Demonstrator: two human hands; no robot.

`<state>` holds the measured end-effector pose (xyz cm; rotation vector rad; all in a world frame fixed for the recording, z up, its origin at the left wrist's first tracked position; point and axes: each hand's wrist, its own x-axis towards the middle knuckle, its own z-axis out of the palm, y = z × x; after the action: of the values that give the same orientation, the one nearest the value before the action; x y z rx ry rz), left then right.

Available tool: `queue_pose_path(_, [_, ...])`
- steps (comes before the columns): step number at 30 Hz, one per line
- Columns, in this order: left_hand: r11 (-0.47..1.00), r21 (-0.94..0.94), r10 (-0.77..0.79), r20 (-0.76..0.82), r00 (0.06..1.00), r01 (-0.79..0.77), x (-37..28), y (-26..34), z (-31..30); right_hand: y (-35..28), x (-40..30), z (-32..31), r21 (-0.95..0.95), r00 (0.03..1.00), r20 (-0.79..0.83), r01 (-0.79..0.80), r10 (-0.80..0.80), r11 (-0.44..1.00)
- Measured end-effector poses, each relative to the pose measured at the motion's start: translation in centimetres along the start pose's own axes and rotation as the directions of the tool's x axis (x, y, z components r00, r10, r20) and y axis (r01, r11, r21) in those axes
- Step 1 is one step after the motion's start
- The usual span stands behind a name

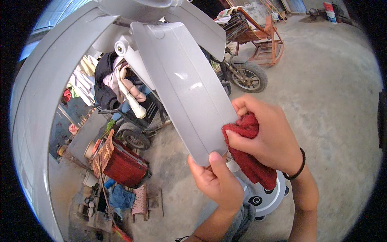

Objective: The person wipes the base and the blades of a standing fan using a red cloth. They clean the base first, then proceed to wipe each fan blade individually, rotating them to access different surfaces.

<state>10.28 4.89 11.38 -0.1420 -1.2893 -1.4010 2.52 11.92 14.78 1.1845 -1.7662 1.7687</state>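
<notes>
A grey plastic fan blade (187,90) reaches down from the fan's hub (136,9) towards me. My left hand (219,181) grips the blade's lower tip, thumb on its upper face. In my right hand (266,133) is a red cloth (254,163), bunched against the blade's right edge near the tip; its loose end hangs down. A dark band circles my right wrist. Other blades spread to the left (33,90) and to the right (199,27). The fan's round white base (272,199) is partly hidden behind the cloth and my arms.
A red suitcase (127,166) and a small stool (139,199) stand at the lower left. Clothes (127,87) lie over a wheeled vehicle (136,139) behind the blades. Farther off are a front wheel (249,77), a wooden rocking chair (269,42) and stacked buckets (330,13) on a concrete floor.
</notes>
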Motion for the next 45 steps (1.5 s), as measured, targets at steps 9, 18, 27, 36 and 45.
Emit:
queue_pose_path(9, [0.974, 0.191, 0.117, 0.049, 0.992, -0.124, 0.3, -0.1, -1.1, -0.3, 1.5, 1.0, -0.320, 0.993, -0.064, 0.078, -0.104, 0.944])
queue_pose_path(18, [0.962, 0.227, 0.143, 0.044, 0.989, -0.149, 0.6, -0.6, -1.1, 0.7, 1.1, 1.7, -0.159, 0.991, 0.007, 0.134, -0.134, 0.978])
queue_pose_path(27, [0.922, 0.331, 0.175, 0.110, 0.978, -0.202, 0.2, -0.4, -1.1, -0.5, 2.6, 0.4, -0.337, 0.995, -0.022, 0.082, -0.095, 0.938])
queue_pose_path(36, [0.980, 0.167, 0.095, 0.103, 0.990, -0.111, 0.9, -0.5, -1.6, 1.8, -0.1, -1.4, -0.527, 0.921, 0.371, 0.100, 0.122, 0.844])
queue_pose_path(45, [0.976, 0.195, 0.073, 0.109, 0.991, -0.093, 0.4, -0.9, -1.0, 0.2, 1.3, -5.0, 0.000, 0.998, -0.030, 0.059, -0.059, 0.998])
